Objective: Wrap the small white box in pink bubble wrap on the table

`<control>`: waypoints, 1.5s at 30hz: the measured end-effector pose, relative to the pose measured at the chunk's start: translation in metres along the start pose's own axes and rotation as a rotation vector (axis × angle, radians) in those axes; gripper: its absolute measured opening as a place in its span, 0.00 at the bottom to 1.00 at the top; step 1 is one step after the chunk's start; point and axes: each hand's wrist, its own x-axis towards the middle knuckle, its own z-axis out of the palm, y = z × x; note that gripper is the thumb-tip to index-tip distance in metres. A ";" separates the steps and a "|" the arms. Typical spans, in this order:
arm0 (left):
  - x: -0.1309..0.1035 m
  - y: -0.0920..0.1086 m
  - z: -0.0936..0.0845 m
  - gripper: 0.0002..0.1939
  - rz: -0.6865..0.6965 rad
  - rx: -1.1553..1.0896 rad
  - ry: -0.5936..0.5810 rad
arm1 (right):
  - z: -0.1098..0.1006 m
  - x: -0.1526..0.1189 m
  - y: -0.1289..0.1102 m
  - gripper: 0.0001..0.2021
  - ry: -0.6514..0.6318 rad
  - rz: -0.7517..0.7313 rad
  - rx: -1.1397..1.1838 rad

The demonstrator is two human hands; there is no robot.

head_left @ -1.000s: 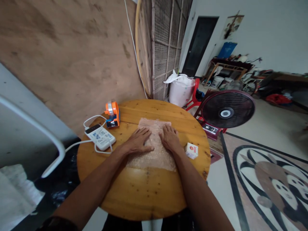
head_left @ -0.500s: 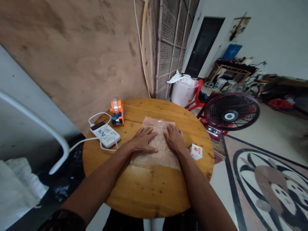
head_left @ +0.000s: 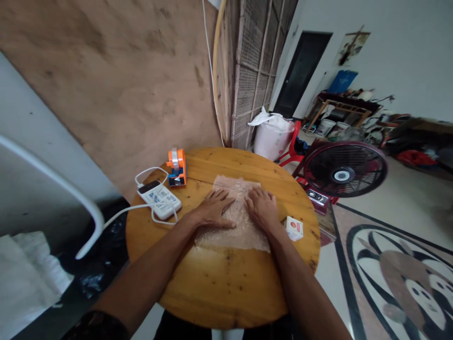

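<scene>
A sheet of clear bubble wrap [head_left: 240, 236] lies flat on the round wooden table [head_left: 219, 288]. My left hand [head_left: 215, 210] rests palm down on its left part, fingers spread and thumb pointing right. On the right part lies my right hand [head_left: 262, 208], also palm down, with the fingers stretched forward and slightly bent. Neither hand grips anything. Just right of my right wrist stands a small white box [head_left: 294, 228] with a red mark.
At the table's left are a white power bank [head_left: 161, 200] with cables and an orange tape dispenser [head_left: 177, 166]. Beyond the right edge stands a fan [head_left: 345, 172]. A white sack [head_left: 272, 137] and a red chair [head_left: 294, 146] are behind the table.
The view has shifted slightly, so everything sits a little lower and further right. My right hand's fingers have drawn in a bit; both hands stay on the bubble wrap.
</scene>
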 end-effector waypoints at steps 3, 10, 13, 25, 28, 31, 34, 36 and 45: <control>0.000 -0.001 0.000 0.52 -0.004 -0.003 0.003 | -0.002 -0.001 0.003 0.16 -0.102 -0.022 0.006; -0.001 0.001 -0.004 0.52 0.006 -0.005 0.000 | -0.022 0.002 0.001 0.17 -0.086 0.005 0.099; -0.002 0.002 -0.003 0.52 0.008 -0.006 0.007 | -0.052 -0.006 0.003 0.19 -0.060 -0.025 0.157; 0.002 -0.015 0.002 0.42 0.090 0.056 -0.005 | -0.065 -0.086 0.092 0.19 -0.238 0.219 0.130; -0.001 -0.012 -0.001 0.40 0.077 0.031 0.013 | -0.073 -0.083 0.091 0.17 -0.167 0.306 0.250; -0.001 -0.009 0.000 0.40 0.080 0.034 0.018 | -0.093 -0.067 0.075 0.19 -0.022 0.311 0.652; 0.001 -0.006 0.002 0.42 0.079 0.025 0.066 | -0.106 -0.038 0.037 0.19 0.094 0.237 1.004; 0.001 -0.004 0.002 0.44 0.058 0.021 0.097 | -0.105 -0.011 0.003 0.17 0.101 0.133 1.054; -0.001 -0.009 0.003 0.39 0.157 0.059 0.150 | -0.045 0.061 -0.068 0.17 -0.441 -0.068 0.855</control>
